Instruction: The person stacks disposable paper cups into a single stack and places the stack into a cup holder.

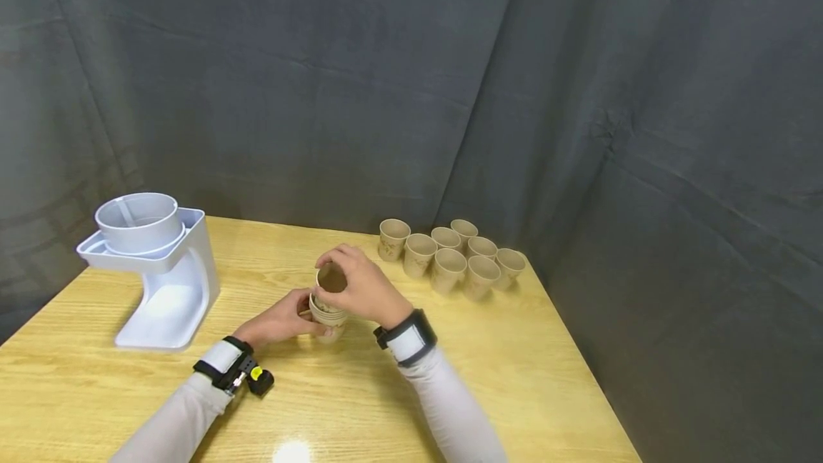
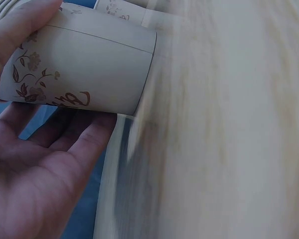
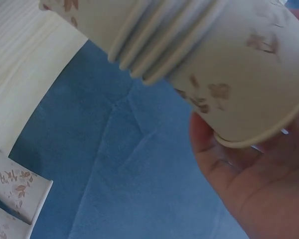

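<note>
In the head view my left hand [image 1: 281, 321] grips a stack of nested tan paper cups [image 1: 329, 319] around its side, near the middle of the table. The left wrist view shows the lowest cup [image 2: 97, 67], with a brown flower print, between thumb and fingers. My right hand [image 1: 368, 293] holds the topmost paper cup [image 1: 332, 279] near its rim. In the right wrist view this cup [image 3: 239, 79] stands well up out of the stack, its lower end inside the other cups. Several stacked rims [image 3: 164, 42] show below it.
Several separate paper cups [image 1: 448, 271] stand upright in a group at the table's back right. On the left is a white stand [image 1: 208, 256] with a round, open-topped container [image 1: 138, 238]. Dark grey curtains [image 1: 308, 91] hang behind and to the right of the wooden table [image 1: 514, 391].
</note>
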{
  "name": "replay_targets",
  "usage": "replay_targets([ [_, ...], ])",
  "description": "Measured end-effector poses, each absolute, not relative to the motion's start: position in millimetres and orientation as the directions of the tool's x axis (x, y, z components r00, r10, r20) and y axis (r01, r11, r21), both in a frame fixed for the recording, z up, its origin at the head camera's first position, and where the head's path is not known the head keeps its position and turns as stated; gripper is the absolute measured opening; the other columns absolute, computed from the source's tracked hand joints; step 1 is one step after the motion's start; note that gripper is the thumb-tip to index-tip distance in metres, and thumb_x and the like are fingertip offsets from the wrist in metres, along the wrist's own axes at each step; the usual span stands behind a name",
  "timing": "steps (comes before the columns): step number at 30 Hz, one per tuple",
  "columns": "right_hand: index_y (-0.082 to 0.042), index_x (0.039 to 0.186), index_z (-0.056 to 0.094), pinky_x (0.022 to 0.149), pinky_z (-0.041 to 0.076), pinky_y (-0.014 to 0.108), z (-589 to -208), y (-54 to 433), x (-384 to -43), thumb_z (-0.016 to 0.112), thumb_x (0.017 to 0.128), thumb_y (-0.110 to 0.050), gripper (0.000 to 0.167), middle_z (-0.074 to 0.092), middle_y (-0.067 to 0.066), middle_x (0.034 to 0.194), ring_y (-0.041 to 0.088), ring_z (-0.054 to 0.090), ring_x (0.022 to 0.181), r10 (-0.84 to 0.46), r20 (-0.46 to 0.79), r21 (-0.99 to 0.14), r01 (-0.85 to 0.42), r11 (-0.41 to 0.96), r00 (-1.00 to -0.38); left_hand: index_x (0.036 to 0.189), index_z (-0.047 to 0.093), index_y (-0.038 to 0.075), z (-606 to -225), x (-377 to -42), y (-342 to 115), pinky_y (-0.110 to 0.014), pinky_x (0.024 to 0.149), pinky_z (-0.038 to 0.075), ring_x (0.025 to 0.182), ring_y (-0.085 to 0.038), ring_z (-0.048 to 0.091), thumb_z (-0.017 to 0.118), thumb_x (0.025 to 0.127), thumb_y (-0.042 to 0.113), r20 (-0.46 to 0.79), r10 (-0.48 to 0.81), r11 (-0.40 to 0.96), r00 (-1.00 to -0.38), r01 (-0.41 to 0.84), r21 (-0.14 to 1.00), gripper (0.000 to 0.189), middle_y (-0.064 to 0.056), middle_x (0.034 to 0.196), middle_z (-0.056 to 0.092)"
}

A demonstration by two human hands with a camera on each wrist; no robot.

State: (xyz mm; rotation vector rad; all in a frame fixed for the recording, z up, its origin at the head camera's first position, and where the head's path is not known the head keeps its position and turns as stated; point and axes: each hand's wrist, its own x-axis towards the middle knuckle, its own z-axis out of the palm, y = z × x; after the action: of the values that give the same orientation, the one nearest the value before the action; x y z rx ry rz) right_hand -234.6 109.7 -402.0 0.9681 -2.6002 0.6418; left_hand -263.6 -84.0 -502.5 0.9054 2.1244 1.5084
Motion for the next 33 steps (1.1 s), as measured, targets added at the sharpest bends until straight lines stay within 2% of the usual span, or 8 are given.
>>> replay_targets([
  [7, -0.021, 0.112, 0.064, 0.091, 0.047, 0.020, -408.3, 101.9, -235.5, 0.073, 0.082, -0.036, 0.035, 0.062, -0.009, 0.110, 0.008, 0.057, 0.105, -0.612, 0.323, -0.238, -0.688, 0.686, -0.722, 0.128, 0.056, 0.017, -501.1, -263.5, -84.3, -0.036, 0.086, 0.047, 0.107, -0.022, 0.057, 0.076, 0.084, 0.026, 0.059, 0.692, 0.237, -0.720, 0.304, 0.923, 0.049, -0.006, 0.122, 0.063],
  [12, -0.021, 0.113, 0.064, 0.091, 0.047, 0.019, -410.7, 100.5, -236.0, 0.074, 0.081, -0.034, 0.036, 0.063, -0.009, 0.110, 0.011, 0.059, 0.106, -0.608, 0.296, -0.245, -0.674, 0.697, -0.737, 0.122, 0.059, 0.020, -500.0, -263.5, -84.2, -0.031, 0.073, 0.043, 0.092, -0.021, 0.052, 0.076, 0.084, 0.029, 0.063, 0.679, 0.268, -0.731, 0.326, 0.907, 0.042, -0.003, 0.114, 0.062],
  [19, -0.019, 0.113, 0.063, 0.091, 0.047, 0.019, -411.3, 100.4, -236.6, 0.076, 0.080, -0.035, 0.039, 0.063, -0.007, 0.111, 0.010, 0.059, 0.106, -0.615, 0.287, -0.246, -0.677, 0.694, -0.734, 0.118, 0.060, 0.022, -499.4, -263.2, -83.5, -0.030, 0.066, 0.040, 0.081, -0.016, 0.049, 0.077, 0.082, 0.029, 0.054, 0.676, 0.271, -0.735, 0.316, 0.909, 0.040, -0.002, 0.101, 0.059],
  [24, -0.018, 0.114, 0.064, 0.091, 0.047, 0.018, -410.7, 100.5, -236.4, 0.075, 0.080, -0.035, 0.040, 0.062, -0.007, 0.111, 0.008, 0.057, 0.105, -0.621, 0.283, -0.245, -0.681, 0.690, -0.731, 0.113, 0.061, 0.020, -497.9, -262.7, -83.6, -0.026, 0.062, 0.041, 0.068, -0.010, 0.046, 0.077, 0.082, 0.028, 0.049, 0.683, 0.267, -0.728, 0.312, 0.912, 0.035, -0.001, 0.085, 0.054],
  [28, -0.017, 0.115, 0.064, 0.091, 0.047, 0.018, -412.0, 100.4, -236.7, 0.076, 0.080, -0.036, 0.042, 0.063, -0.007, 0.110, 0.009, 0.058, 0.105, -0.626, 0.275, -0.253, -0.683, 0.685, -0.730, 0.113, 0.061, 0.016, -498.1, -262.3, -84.0, -0.027, 0.063, 0.041, 0.071, -0.012, 0.048, 0.076, 0.084, 0.027, 0.053, 0.692, 0.263, -0.720, 0.320, 0.910, 0.034, -0.002, 0.085, 0.053],
  [33, -0.014, 0.114, 0.065, 0.090, 0.047, 0.019, -415.1, 100.6, -237.9, 0.078, 0.078, -0.036, 0.044, 0.063, -0.006, 0.108, 0.010, 0.060, 0.103, -0.628, 0.270, -0.273, -0.683, 0.677, -0.730, 0.120, 0.059, 0.018, -498.6, -262.4, -84.5, -0.032, 0.072, 0.043, 0.088, -0.020, 0.052, 0.075, 0.085, 0.028, 0.050, 0.693, 0.261, -0.719, 0.316, 0.912, 0.041, -0.005, 0.105, 0.060],
])
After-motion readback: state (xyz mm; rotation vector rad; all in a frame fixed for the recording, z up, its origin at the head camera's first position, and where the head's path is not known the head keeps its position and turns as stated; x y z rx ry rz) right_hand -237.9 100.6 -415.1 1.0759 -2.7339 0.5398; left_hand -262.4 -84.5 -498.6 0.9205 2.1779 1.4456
